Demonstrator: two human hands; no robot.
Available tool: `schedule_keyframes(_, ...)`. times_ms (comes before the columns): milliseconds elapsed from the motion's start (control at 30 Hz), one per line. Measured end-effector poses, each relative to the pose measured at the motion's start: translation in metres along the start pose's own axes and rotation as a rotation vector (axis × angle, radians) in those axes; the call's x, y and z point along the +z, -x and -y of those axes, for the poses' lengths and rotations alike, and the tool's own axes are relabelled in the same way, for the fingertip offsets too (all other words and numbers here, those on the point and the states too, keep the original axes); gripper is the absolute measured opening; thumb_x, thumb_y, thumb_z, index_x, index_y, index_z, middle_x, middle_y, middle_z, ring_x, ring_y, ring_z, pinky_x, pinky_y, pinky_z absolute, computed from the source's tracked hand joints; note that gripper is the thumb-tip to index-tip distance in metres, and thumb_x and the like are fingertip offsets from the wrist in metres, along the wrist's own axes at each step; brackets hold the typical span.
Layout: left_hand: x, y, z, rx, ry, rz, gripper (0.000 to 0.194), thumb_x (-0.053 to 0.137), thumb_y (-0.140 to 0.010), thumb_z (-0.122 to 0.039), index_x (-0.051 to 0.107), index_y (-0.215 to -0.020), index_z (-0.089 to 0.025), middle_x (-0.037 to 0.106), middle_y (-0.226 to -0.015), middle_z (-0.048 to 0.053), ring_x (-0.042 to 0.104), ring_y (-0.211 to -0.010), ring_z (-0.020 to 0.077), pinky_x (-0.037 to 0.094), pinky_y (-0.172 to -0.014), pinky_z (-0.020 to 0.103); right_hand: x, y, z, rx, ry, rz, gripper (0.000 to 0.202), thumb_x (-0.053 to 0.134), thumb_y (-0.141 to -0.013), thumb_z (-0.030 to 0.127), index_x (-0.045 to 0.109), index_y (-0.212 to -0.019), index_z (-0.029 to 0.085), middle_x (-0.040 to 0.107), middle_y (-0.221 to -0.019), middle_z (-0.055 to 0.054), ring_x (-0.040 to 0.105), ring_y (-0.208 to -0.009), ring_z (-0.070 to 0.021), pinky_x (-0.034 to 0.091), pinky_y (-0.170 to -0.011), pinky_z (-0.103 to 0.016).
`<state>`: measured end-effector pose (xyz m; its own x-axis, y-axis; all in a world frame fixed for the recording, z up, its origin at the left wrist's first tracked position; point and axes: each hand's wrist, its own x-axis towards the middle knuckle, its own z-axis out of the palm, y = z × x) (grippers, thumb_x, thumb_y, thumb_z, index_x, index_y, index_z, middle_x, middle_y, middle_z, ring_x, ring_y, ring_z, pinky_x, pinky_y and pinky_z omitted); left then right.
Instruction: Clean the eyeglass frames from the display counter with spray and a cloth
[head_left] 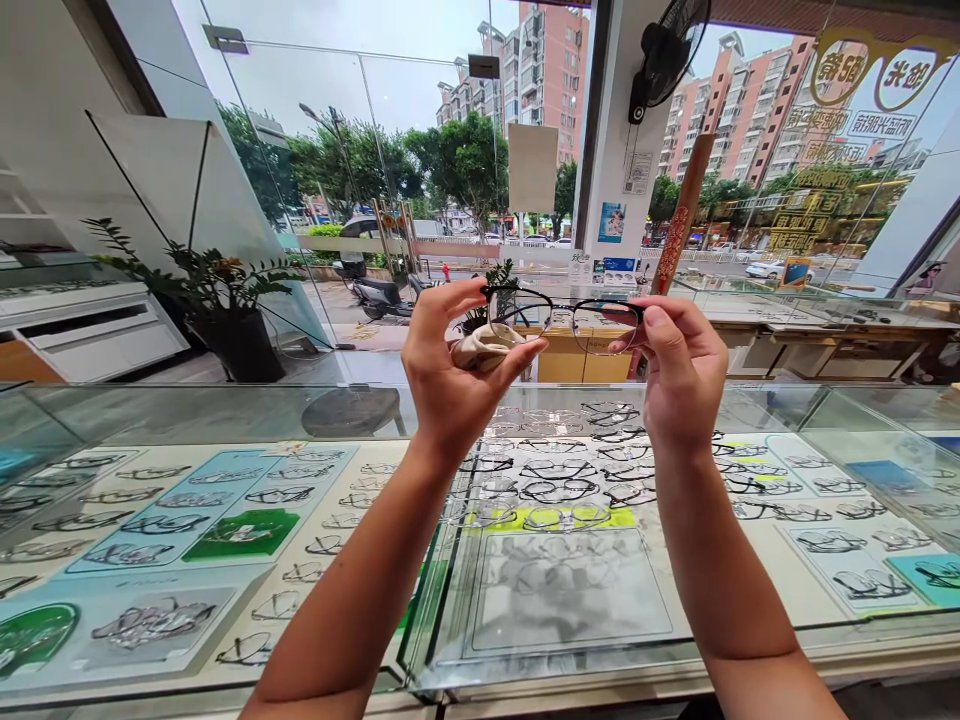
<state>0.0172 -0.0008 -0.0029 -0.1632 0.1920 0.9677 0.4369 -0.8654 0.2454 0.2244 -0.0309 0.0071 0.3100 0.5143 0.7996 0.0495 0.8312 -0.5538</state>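
Observation:
A pair of eyeglasses (pixel 564 304) with dark upper rims and clear lenses is held up at chest height or higher, facing the window. My left hand (pixel 457 355) pinches its left end between the fingers, and a crumpled pale cloth (pixel 480 347) is tucked in the same palm. At the other end, my right hand (pixel 681 365) grips the frame by the right hinge with thumb and forefinger. Both forearms reach over a glass display case (pixel 570 590), well above its top.
Rows of eyeglasses (pixel 555 488) lie inside the case, under glass. Behind it stand a dark stool (pixel 352 410) and a potted plant (pixel 238 325). A wall fan (pixel 664 60) hangs on the pillar. Further counters (pixel 825 325) line the window at right.

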Motion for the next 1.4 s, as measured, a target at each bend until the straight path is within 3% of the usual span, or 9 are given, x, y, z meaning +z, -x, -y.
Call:
schedule_keyframes(200, 0.0, 0.001, -0.001, -0.003, -0.022, -0.019, 0.066, 0.096, -0.073, -0.052, 0.066, -0.128, -0.032, 0.069, -0.124, 0.006, 0.072, -0.112, 0.0273, 0.066, -0.085, 0.041, -0.001, -0.002, -0.003, 0.025, -0.01, 0.053, 0.02, 0.062, -0.098, 0.045, 0.069, -0.103, 0.026, 0.08, -0.102, -0.006, 0.079, -0.089, -0.0211, 0.063, -0.077, -0.036)
schedule_keyframes(533, -0.005, 0.002, -0.019, -0.18, -0.048, -0.013, 0.055, 0.096, -0.076, -0.043, 0.068, -0.122, -0.031, 0.068, -0.113, 0.005, 0.069, -0.105, 0.0234, 0.061, -0.079, 0.035, 0.0, -0.001, -0.011, 0.115, -0.089, 0.065, 0.018, 0.071, -0.098, 0.043, 0.073, -0.098, 0.025, 0.08, -0.085, -0.002, 0.078, -0.077, -0.0193, 0.064, -0.078, -0.038)
schedule_keyframes(667, -0.002, 0.0, -0.007, -0.252, 0.07, 0.066, 0.056, 0.095, -0.076, -0.048, 0.066, -0.121, -0.029, 0.068, -0.111, 0.005, 0.071, -0.1, 0.0208, 0.06, -0.072, 0.029, 0.002, 0.001, -0.006, 0.045, -0.024, 0.022, 0.022, 0.071, -0.097, 0.048, 0.073, -0.098, 0.026, 0.081, -0.089, -0.002, 0.078, -0.081, -0.0205, 0.065, -0.08, -0.039)
schedule_keyframes(867, 0.008, 0.002, 0.022, -0.335, 0.29, 0.138, 0.066, 0.093, -0.074, -0.061, 0.063, -0.124, -0.03, 0.067, -0.116, 0.006, 0.072, -0.087, 0.0164, 0.057, -0.065, 0.024, 0.004, 0.005, 0.004, -0.067, 0.002, -0.005, 0.017, 0.074, -0.098, 0.042, 0.076, -0.097, 0.025, 0.083, -0.094, -0.003, 0.077, -0.081, -0.0194, 0.064, -0.082, -0.038)
schedule_keyframes(1000, 0.013, 0.006, 0.027, -0.383, 0.453, 0.083, 0.067, 0.099, -0.071, -0.051, 0.064, -0.123, -0.029, 0.066, -0.113, 0.004, 0.07, -0.082, 0.0128, 0.056, -0.066, 0.02, 0.001, 0.002, -0.003, -0.05, 0.027, 0.021, 0.019, 0.076, -0.098, 0.044, 0.078, -0.099, 0.025, 0.084, -0.097, -0.003, 0.079, -0.087, -0.0199, 0.065, -0.087, -0.038)
schedule_keyframes(1233, 0.016, 0.008, 0.01, -0.274, 0.475, -0.063, 0.068, 0.102, -0.068, -0.039, 0.062, -0.121, -0.029, 0.066, -0.116, 0.003, 0.07, -0.097, 0.0155, 0.059, -0.081, 0.025, -0.005, -0.005, -0.021, 0.06, 0.012, 0.076, 0.02, 0.078, -0.096, 0.047, 0.08, -0.099, 0.027, 0.084, -0.1, -0.002, 0.079, -0.092, -0.0198, 0.065, -0.094, -0.04)
schedule_keyframes(1400, 0.019, 0.007, 0.007, -0.148, 0.402, -0.146, 0.074, 0.103, -0.065, -0.046, 0.058, -0.12, -0.025, 0.066, -0.114, 0.004, 0.071, -0.105, 0.0189, 0.06, -0.088, 0.03, -0.005, -0.006, -0.026, 0.119, 0.017, 0.094, 0.028, 0.079, -0.092, 0.055, 0.08, -0.098, 0.028, 0.084, -0.099, -0.002, 0.079, -0.094, -0.0221, 0.064, -0.099, -0.045)
